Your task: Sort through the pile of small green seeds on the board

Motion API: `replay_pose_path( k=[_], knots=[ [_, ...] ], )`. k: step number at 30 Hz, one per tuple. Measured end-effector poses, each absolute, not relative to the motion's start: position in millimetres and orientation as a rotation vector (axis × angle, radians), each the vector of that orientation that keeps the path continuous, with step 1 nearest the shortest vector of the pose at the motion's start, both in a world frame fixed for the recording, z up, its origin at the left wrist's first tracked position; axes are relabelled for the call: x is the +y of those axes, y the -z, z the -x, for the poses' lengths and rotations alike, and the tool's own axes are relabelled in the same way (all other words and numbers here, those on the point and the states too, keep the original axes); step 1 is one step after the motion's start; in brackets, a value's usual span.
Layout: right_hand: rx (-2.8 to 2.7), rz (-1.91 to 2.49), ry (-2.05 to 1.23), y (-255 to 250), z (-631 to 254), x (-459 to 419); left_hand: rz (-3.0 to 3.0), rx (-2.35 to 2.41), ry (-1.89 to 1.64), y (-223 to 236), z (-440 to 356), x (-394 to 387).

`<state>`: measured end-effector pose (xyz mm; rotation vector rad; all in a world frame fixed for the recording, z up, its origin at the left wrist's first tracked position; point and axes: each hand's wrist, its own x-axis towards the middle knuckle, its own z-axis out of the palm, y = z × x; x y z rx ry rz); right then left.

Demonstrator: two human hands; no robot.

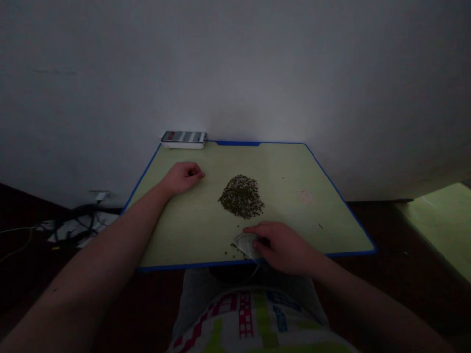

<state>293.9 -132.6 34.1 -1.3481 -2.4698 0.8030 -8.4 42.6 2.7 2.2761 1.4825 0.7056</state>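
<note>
A loose pile of small dark green beans, mung beans by their look, lies mid-table. My right hand grips a clear plastic protractor between thumb and fingers, low over the near edge. Several stray beans lie beside the protractor. To the left of the pile, my left hand rests on the tabletop with its fingers curled closed, and nothing shows in it. Below the near edge, between my legs, part of a dark round container is visible; its inside cannot be made out.
The pale table has a blue rim and stands against a wall. At its back left corner a phone lies on a white box. A pale patch marks the right side. Cables and a plug lie on the left.
</note>
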Motion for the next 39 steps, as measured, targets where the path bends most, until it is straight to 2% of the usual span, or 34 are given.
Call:
replay_pose_path(
  k=[22, 25, 32, 39],
  knots=[
    [-2.352, 1.236, -1.046, -42.2, -311.1, -140.1, -2.288, 1.494, -0.682, -2.7, 8.8, 43.0],
    [-2.146, 1.345, -1.019, -52.9, -344.2, -105.0, -2.285, 1.47, -0.677, -2.2, 9.3, 43.4],
    [-1.575, 1.825, -0.737, -58.6, -444.6, 48.4, -2.277, 1.451, -0.708, -0.8, 10.4, 43.9],
    [-1.582, 1.982, -0.777, -29.5, -458.7, 97.9, -2.252, 1.442, -0.716, -3.2, 9.7, 42.0]
  ],
)
